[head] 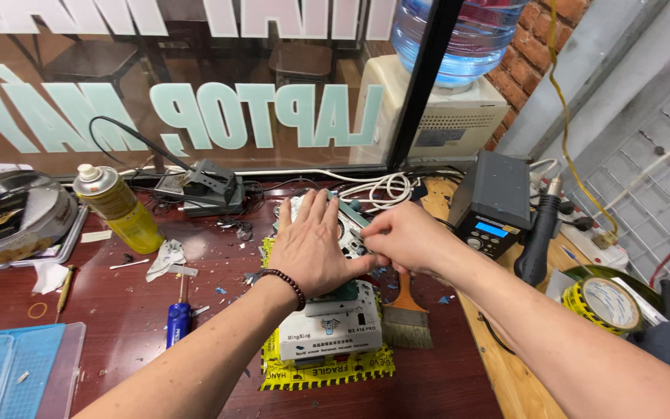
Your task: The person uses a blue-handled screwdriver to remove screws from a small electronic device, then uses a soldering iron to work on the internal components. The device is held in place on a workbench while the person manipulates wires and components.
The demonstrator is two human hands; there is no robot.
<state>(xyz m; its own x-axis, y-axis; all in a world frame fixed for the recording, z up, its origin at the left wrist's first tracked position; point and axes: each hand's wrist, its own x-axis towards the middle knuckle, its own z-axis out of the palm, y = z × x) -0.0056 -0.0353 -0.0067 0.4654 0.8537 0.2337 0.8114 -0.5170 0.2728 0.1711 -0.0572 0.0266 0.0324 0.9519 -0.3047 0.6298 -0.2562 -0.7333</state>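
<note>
**Hands at work on a board clamped to a white fixture**

Left hand (316, 244) lies flat, palm down and fingers spread, pressing on a pale circuit board (348, 233) that rests on a white fixture block (333, 326). It grips nothing; it steadies the board by pressure. A dark bead bracelet (287, 281) circles the wrist.

Right hand (405, 237) is pinched shut, thumb and forefinger closed at the board's near right edge, just beside the left fingertips. Whatever sits between those fingers is too small to identify; it may be a fine tool or a small part, and I cannot tell which.

Head view, surroundings: the fixture stands on yellow warning tape (327, 372) stuck to a dark red bench (118, 310), roughly at centre. A flat brush (406, 318) lies touching the fixture's right side. A blue-handled screwdriver (178, 314) lies to the left, well apart, with a yellow spray can (118, 206) farther back left. A dark rework station (494, 203) with a lit blue display and its hot-air handle (538, 237) stand on the right, near a roll of yellow tape (602, 302). Scraps and small chips litter the bench around the fixture.

Progress, as a judgement: the board is seated and held, and fine work at its edge appears to be under way. No finished result is visible. The hot-air handle is parked, not in hand.
</note>
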